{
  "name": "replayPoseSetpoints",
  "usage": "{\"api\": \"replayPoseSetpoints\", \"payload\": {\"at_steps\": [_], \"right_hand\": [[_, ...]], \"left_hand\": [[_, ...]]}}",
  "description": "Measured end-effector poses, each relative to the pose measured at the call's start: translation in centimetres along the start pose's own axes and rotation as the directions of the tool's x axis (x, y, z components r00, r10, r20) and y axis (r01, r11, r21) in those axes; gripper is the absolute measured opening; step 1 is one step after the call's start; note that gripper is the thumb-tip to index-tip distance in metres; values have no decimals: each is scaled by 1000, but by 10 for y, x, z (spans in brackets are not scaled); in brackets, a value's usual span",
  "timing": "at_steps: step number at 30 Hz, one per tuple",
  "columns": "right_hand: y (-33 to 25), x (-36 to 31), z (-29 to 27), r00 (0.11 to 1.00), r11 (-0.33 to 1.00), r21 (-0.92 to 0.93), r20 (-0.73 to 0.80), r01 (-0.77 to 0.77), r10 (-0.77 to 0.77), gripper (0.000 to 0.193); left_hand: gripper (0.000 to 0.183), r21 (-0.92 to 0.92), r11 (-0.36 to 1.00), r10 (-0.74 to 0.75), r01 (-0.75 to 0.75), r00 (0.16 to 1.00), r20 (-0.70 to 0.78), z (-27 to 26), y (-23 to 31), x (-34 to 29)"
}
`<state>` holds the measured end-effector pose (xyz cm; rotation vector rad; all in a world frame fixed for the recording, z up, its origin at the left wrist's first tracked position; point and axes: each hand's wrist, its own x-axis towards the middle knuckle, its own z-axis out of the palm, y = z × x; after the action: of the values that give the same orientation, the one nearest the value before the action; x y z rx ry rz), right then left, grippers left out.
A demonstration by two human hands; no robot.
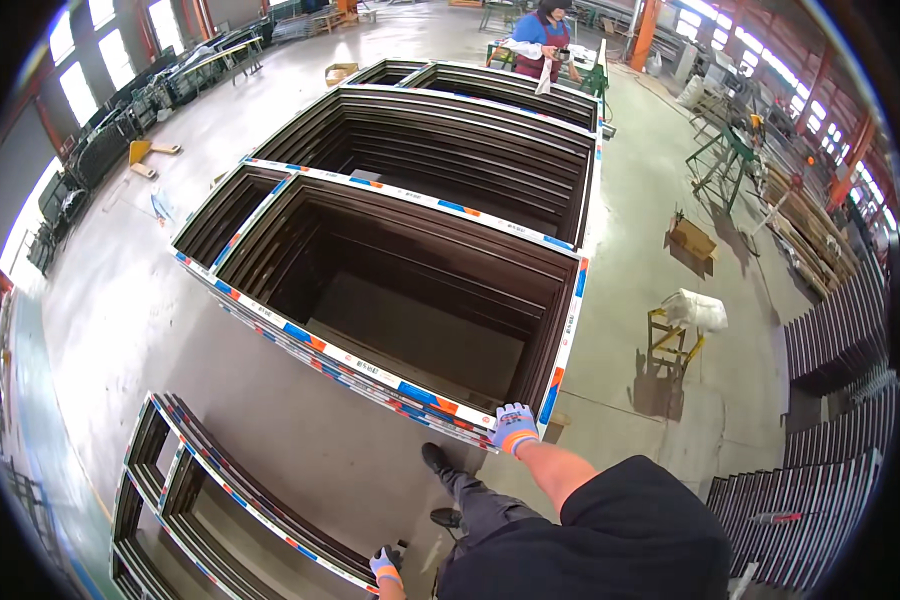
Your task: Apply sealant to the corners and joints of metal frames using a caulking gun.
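Factory floor (120, 330), bare concrete, with stacks of dark window frames lying flat on it. Your right hand (514, 428), gloved, rests on the near corner of the big frame stack (410, 390); the grip looks laid over the taped top edge, fingers curled down, though how hard it presses can't be told. Your left hand (386, 566), also gloved, sits at the end corner of the lower frame stack (230, 490) by your feet; whether that grip is closed can't be told, it's mostly cut off. Risks as judged: you're stretched between two stacks, so a pull on either corner may slide the top frame off its pile. Your shoes (436, 460) stand just beside the big stack's corner, so a slipping frame could land on them. Another person (542, 35) works at the far end, well apart.
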<state>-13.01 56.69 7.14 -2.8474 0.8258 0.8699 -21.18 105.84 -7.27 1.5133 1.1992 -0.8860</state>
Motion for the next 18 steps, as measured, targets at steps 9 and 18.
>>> {"api": "replayPoseSetpoints", "payload": {"at_steps": [9, 18], "right_hand": [[-2, 1, -5, 1000, 1000, -7, 14, -4, 4, 48], [-1, 2, -7, 1000, 1000, 12, 4, -2, 2, 47]], "left_hand": [[17, -13, 986, -165, 165, 986, 8, -19, -36, 5], [15, -78, 982, -174, 173, 985, -2, -27, -45, 8]]}}
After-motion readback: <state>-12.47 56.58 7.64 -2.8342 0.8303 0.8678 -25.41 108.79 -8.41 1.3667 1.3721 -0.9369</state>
